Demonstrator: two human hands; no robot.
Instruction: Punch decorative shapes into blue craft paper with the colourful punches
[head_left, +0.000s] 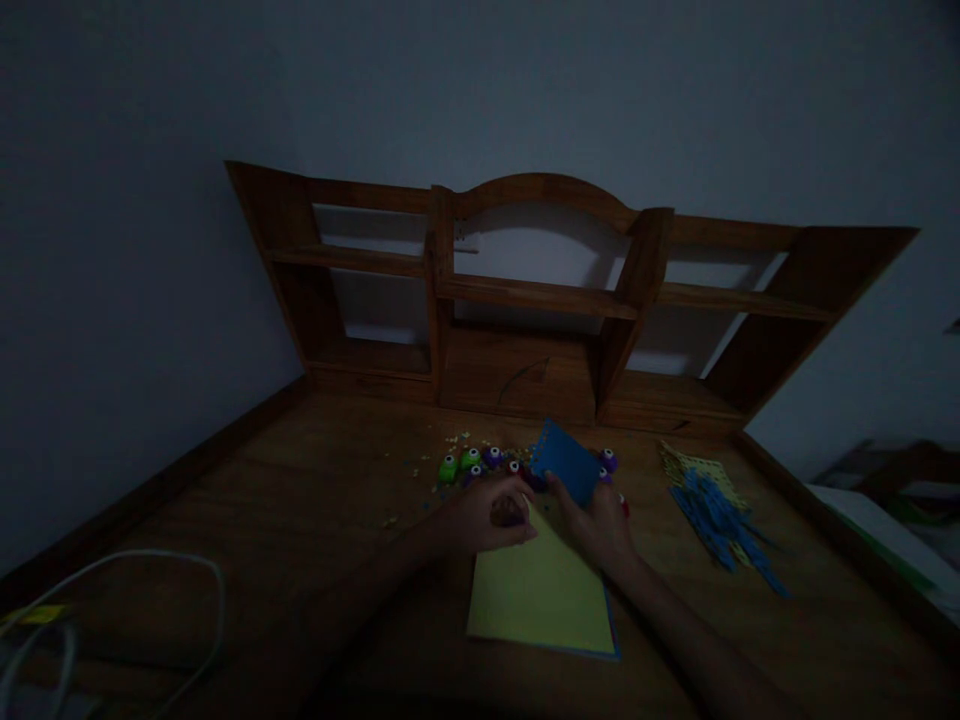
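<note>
My right hand (606, 525) grips the lower right part of a blue sheet of paper (570, 462), thumb on its face. Small notches run along that sheet's upper left edge. My left hand (491, 515) hovers at the top left of a yellow sheet stack (544, 595), fingers curled and thumb apart from the index finger, with nothing visible between them. Around the blue sheet stand several small round eye-topped things: green ones (448, 468), a purple one (608, 460) and a red one (514, 469). Some are partly hidden by my hands.
Small paper bits (452, 440) lie scattered on the wooden desk (300, 500). At the right is a pile of blue strips (712, 510) on yellow punched strips (697, 465). A wooden shelf (525, 292) stands behind. A white cable (150, 553) loops at the left.
</note>
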